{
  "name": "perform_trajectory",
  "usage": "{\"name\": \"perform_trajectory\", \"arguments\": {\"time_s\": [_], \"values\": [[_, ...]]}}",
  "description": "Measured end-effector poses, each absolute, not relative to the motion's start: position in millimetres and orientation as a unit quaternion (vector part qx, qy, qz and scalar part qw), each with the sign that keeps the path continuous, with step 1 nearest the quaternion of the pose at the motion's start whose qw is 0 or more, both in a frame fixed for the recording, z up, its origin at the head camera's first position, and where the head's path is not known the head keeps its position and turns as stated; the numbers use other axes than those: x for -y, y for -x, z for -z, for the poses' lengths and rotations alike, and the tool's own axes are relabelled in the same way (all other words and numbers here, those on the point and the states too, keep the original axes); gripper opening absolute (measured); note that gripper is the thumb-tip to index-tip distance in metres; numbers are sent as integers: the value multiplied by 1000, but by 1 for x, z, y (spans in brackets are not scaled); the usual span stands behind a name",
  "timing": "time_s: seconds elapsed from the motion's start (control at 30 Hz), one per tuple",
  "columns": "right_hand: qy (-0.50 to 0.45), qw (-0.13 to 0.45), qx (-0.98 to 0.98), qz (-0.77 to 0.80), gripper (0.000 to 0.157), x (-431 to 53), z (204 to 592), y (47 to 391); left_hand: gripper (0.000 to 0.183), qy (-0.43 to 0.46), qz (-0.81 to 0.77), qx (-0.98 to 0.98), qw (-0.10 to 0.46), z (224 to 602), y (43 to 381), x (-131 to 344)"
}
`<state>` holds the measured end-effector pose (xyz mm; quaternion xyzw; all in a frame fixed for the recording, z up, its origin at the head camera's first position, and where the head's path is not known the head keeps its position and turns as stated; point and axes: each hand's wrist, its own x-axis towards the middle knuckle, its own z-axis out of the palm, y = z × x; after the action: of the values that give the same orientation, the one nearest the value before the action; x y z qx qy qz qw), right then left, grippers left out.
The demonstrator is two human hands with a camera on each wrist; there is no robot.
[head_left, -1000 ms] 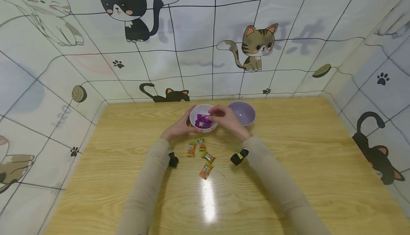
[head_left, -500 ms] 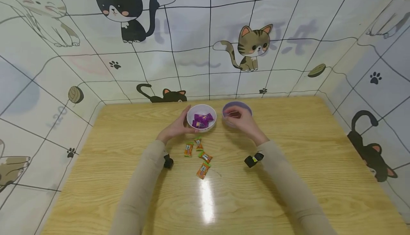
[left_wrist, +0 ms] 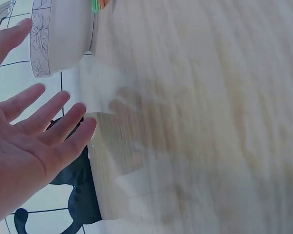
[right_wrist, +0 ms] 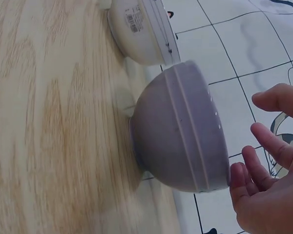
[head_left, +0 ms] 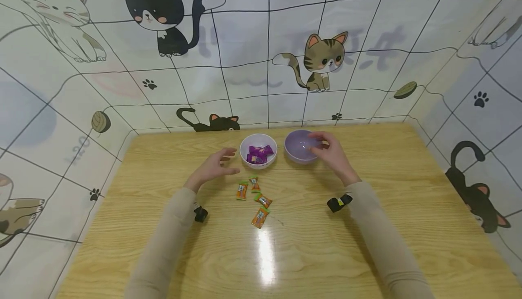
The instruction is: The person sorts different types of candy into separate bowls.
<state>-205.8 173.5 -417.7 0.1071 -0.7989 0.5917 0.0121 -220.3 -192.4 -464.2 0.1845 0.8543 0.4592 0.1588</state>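
Note:
A white bowl holds several purple-wrapped candies. My left hand is just left of it, apart from the rim, its fingers spread and holding nothing; the left wrist view shows the same hand with its palm bare. Right of the white bowl stands a purple bowl. Over its right rim hovers my right hand, fingers loosely bent with nothing between them. In the right wrist view this hand is beside the purple bowl; whether a finger touches the rim I cannot tell.
Several orange-wrapped candies with green ends lie in front of the white bowl on the wooden table. A wall sheet with cat drawings rises behind the table's back edge. Black camera straps sit on both wrists.
My left hand has let go of the white bowl and moved left. My right hand has gone from the white bowl's candies across the purple bowl to its right rim.

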Motion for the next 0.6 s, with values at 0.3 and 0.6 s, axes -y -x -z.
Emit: {"name": "perform_trajectory", "arguments": {"time_s": [0.3,0.6], "values": [[-114,16,805,-582,50,-178,423,208,59,-225,-450,-840,202,467,203,193],[-115,-34,812,-571,76,-189,451,225,53,-228,-427,-843,233,470,190,188]]}}
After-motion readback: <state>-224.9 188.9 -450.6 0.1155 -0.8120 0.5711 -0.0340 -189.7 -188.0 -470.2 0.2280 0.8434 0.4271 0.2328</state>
